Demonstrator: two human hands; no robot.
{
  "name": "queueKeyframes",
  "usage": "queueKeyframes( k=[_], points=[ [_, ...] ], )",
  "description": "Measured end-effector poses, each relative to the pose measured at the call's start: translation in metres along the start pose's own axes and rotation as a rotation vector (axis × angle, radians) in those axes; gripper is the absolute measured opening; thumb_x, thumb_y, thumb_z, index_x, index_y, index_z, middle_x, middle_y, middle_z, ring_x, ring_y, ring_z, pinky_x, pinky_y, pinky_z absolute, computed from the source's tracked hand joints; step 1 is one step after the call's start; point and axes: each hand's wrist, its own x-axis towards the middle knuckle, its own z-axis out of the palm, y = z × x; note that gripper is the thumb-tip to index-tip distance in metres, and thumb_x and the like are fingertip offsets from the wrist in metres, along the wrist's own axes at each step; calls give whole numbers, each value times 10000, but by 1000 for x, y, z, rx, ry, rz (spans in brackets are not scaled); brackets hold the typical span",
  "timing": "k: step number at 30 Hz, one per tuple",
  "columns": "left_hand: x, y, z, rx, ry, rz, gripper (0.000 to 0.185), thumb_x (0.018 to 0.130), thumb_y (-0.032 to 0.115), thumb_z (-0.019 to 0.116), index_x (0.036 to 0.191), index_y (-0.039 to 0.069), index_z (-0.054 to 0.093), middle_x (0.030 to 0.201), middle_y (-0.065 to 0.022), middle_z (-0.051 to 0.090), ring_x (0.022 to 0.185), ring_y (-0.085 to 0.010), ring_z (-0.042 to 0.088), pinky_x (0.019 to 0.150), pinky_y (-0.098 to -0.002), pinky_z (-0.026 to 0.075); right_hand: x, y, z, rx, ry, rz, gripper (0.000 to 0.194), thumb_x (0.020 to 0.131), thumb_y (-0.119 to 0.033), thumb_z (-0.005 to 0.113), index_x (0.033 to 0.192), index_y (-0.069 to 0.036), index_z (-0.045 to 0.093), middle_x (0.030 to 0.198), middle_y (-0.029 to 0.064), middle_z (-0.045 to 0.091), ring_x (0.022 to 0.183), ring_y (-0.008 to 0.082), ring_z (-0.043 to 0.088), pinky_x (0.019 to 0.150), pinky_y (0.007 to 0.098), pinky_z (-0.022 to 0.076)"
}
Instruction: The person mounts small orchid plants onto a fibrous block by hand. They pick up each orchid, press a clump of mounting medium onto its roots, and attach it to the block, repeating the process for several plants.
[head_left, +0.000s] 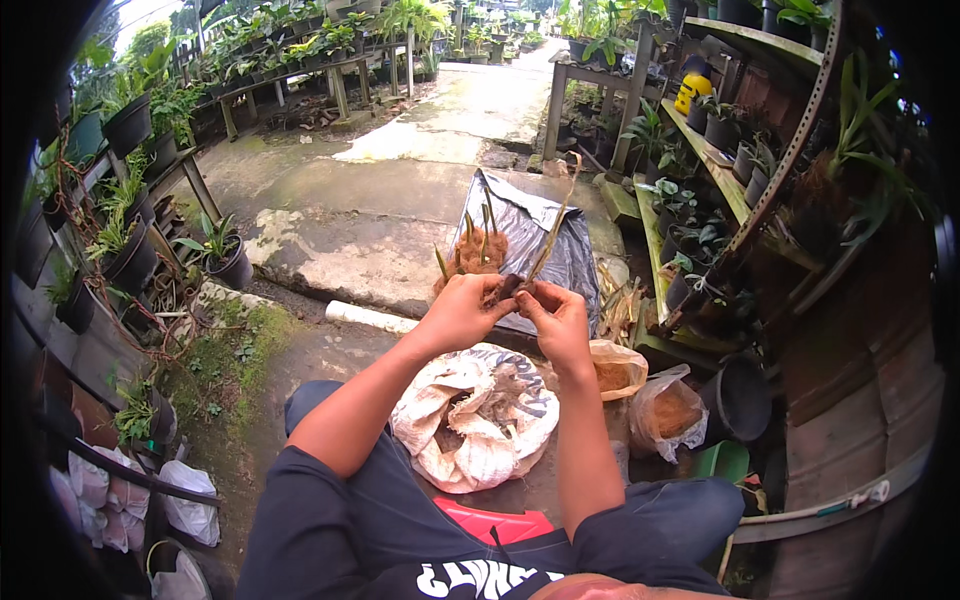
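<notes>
My left hand (466, 306) and my right hand (553, 319) meet above a white woven sack. Between their fingers is the dark base of a plant piece, whose long, dry, pale stalk (555, 232) points up and away. Just beyond my left hand, brown fibre clumps (480, 251) with green pointed shoots sit at the near left side of a black plastic sheet (525, 217). The woven sack (476, 420) lies with its rim rolled down between my legs. How much of the base each hand grips is partly hidden by the fingers.
Right of the sack stand plastic bags of brown fibre (619, 371) (675, 412) and a black pot (739, 397). Potted plants on shelves line the right side. A white pipe (367, 316) lies at left, beyond a mossy slab (232, 352). A red plastic stool (495, 517) shows below me.
</notes>
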Motion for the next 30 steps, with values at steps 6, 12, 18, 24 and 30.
queueKeyframes(
  k=[6,12,18,24,30],
  points=[
    [6,-3,20,72,217,87,338,893,279,794,1109,21,770,1087,-174,749,1027,-337,703,945,-426,524,-19,0,-1,484,27,78,399,1011,-93,689,1371,23,562,1190,86,712,1037,163,702,931,329,607],
    [3,11,29,-66,183,267,407,994,330,669,1306,69,656,1284,-140,612,1271,-339,498,1107,-450,387,-28,-46,7,637,-100,35,347,1017,-171,707,1272,56,641,1127,77,733,985,111,690,848,279,576],
    [2,16,20,47,252,499,434,1002,392,630,1265,51,683,1274,-149,672,1274,-338,551,1111,-463,374,-31,-37,32,686,-103,-15,339,1030,-235,699,1212,47,652,1063,56,714,887,81,673,741,239,558],
    [-12,23,19,239,342,510,367,1042,329,562,1250,65,707,1203,-133,716,1223,-317,594,1068,-449,413,-40,-42,50,708,-43,-57,214,1055,-80,601,1225,49,617,1132,82,697,987,122,681,851,268,566],
    [0,12,17,-35,303,500,321,1059,251,531,1135,25,745,1171,-136,721,1105,-338,625,1008,-448,441,-40,-50,58,607,51,80,227,1095,-205,567,1123,5,650,979,43,686,834,82,650,712,229,536]
  ],
)
